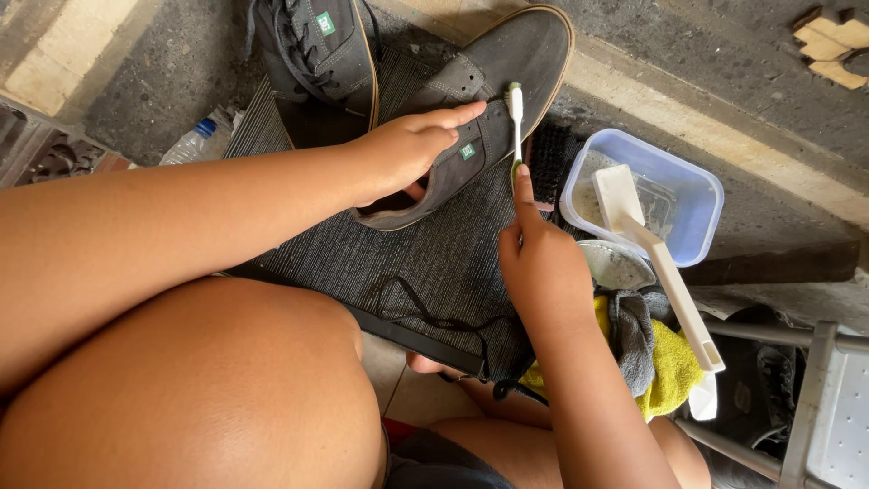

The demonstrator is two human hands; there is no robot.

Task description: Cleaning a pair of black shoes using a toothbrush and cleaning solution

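Note:
A grey lace-less shoe [507,68] lies tilted on a dark ribbed mat [425,258]. My left hand [407,149] grips its side near the opening, fingers stretched along the upper. My right hand [534,258] holds a white and green toothbrush [516,122] upright, its head pressed against the shoe's side by the sole. A second grey shoe [317,50], still laced, stands at the top of the mat. A loose black lace [425,312] lies on the mat between my hands and my knees.
A clear-blue plastic tub [697,186] holds a white long-handled brush [656,263] at the right. A black brush [546,163] lies beside the tub. Yellow and grey cloths [656,358] sit below the tub. A plastic bottle [195,140] lies at left. A metal stool frame [815,398] stands bottom right.

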